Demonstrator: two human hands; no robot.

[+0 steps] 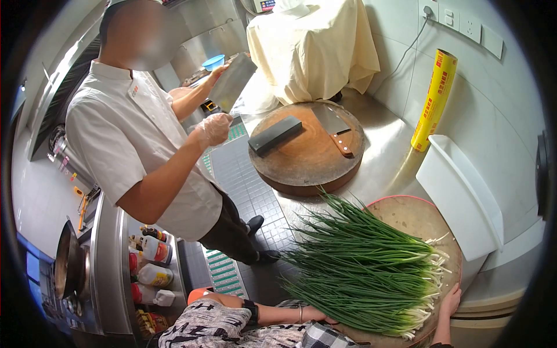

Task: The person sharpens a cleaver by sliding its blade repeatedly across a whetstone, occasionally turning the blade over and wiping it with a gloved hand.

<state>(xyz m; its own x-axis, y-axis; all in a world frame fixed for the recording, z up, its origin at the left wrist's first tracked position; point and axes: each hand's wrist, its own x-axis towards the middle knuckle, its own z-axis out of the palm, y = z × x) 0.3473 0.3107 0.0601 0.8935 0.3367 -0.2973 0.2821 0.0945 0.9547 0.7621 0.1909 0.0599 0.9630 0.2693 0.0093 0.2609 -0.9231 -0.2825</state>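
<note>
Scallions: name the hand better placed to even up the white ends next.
Probably the right hand: it is at the board, near the white ends; the left hand is by the green leaves.

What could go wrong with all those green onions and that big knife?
The scallions' leaves spread past the round cutting board's edge, so a nudge from the left hand might pull some off. The cleaver lies uncovered on the chopping block; a careless reach could mean a cut.
</note>
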